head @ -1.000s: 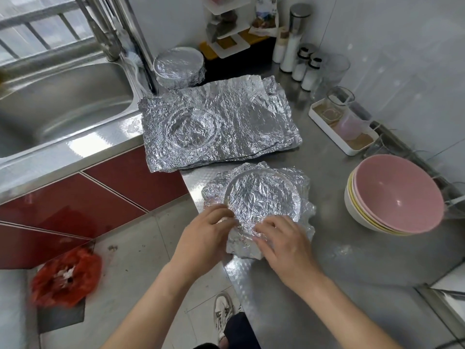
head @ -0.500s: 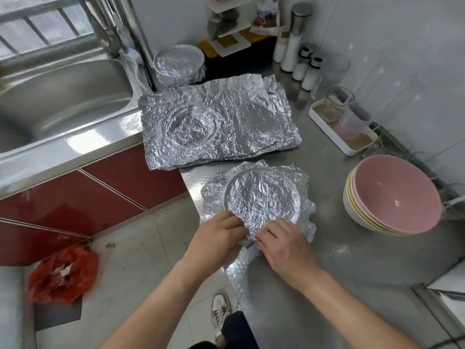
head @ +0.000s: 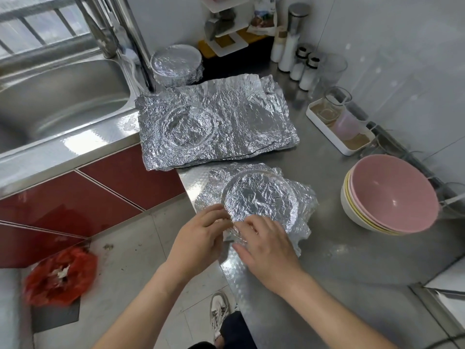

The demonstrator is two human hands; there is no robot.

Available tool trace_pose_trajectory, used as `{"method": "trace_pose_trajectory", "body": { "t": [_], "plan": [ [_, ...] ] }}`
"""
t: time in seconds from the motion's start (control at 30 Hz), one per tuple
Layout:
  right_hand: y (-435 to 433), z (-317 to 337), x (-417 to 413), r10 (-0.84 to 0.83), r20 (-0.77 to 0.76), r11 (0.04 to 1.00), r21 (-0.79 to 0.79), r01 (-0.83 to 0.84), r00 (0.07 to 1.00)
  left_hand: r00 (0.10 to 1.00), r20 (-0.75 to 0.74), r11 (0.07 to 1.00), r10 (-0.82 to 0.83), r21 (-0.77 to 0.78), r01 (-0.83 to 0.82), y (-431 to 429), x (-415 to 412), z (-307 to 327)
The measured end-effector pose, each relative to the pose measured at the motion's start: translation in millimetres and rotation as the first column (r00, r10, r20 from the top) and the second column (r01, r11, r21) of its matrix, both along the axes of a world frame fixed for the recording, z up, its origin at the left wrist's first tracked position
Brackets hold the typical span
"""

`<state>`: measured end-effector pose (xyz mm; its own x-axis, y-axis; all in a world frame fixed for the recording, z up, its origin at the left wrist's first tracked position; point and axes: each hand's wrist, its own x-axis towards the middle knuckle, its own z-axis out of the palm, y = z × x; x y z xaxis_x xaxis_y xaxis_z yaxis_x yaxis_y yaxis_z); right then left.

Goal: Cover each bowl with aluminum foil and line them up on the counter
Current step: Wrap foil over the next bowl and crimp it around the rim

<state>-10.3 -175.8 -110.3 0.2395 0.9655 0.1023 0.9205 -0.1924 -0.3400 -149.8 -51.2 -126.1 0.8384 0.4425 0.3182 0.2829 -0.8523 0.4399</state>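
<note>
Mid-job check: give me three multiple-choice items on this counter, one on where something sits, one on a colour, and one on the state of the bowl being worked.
1. Where is the finished covered bowl?
A. behind the foil sheets, near the faucet
B. inside the sink
C. on top of the stacked bowls

2. What colour is the top bowl of the uncovered stack?
A. white
B. pink
C. blue

3. How is the near bowl?
A. bare
B. upside down, no foil
C. foil across its mouth, edges flaring out

Answers:
1 A: it stands past the sheets, beside the faucet.
2 B: its pink inside faces up.
3 C: the left hand and right hand are at its near rim, and its foil sticks out loose on the right.
</note>
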Motion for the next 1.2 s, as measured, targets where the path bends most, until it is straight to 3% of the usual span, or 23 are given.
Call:
{"method": "trace_pose_trajectory", "body": {
  "t": [0.07, 0.17, 0.27, 0.4, 0.53, 0.7, 0.83, 0.97, 1.07, 1.13, 1.2],
  "plan": [
    [-1, 5, 12, -0.05, 0.0, 0.994, -0.093, 0.049, 0.999, 0.999, -0.028, 1.0, 0.03, 0.008, -0.03, -3, 6, 5],
    [-2, -3, 27, -0.079, 0.004, 0.969, -0.234, 0.077, 0.997, 0.978, -0.196, 0.994, 0.069, 0.091, -0.052, -12, 26, 8],
    [-2, -9, 30, -0.071, 0.074, 0.956, -0.281, 0.089, 0.995, 0.921, -0.376, 0.984, 0.102, 0.172, -0.039, -17, 36, 1],
    [-2, -11, 31, -0.065, 0.115, 0.956, -0.277, 0.095, 0.991, 0.872, -0.476, 0.99, 0.111, 0.134, -0.053, -15, 36, -3],
    [1, -13, 47, 0.004, 0.174, 0.983, -0.184, 0.028, 0.985, 0.861, -0.486, 0.987, 0.151, 0.127, -0.101, -25, 36, 8],
    [8, -5, 85, -0.096, 0.186, 0.989, -0.097, 0.116, 0.978, 0.951, -0.303, 0.992, 0.06, 0.126, -0.023, -42, 31, 17],
    [7, 3, 95, -0.263, 0.038, 0.961, -0.074, 0.265, 0.964, 0.964, -0.221, 0.983, -0.149, 0.07, 0.168, -50, 33, 14],
    [-8, 2, 81, -0.381, -0.211, 0.916, 0.042, 0.398, 0.9, 0.957, -0.227, 0.983, -0.178, 0.006, 0.184, -37, 32, 11],
    [-28, 3, 62, -0.458, -0.394, 0.817, 0.166, 0.552, 0.797, 0.966, -0.153, 0.978, -0.207, -0.054, 0.201, -26, 26, 12],
    [-38, 4, 51, -0.501, -0.481, 0.76, 0.152, 0.631, 0.719, 0.971, -0.12, 0.978, -0.208, 0.005, 0.21, -25, 23, 13],
    [-45, 2, 44, -0.524, -0.53, 0.764, 0.054, 0.643, 0.667, 0.973, -0.13, 0.979, -0.189, 0.048, 0.196, -24, 23, 14]
  ]
}}
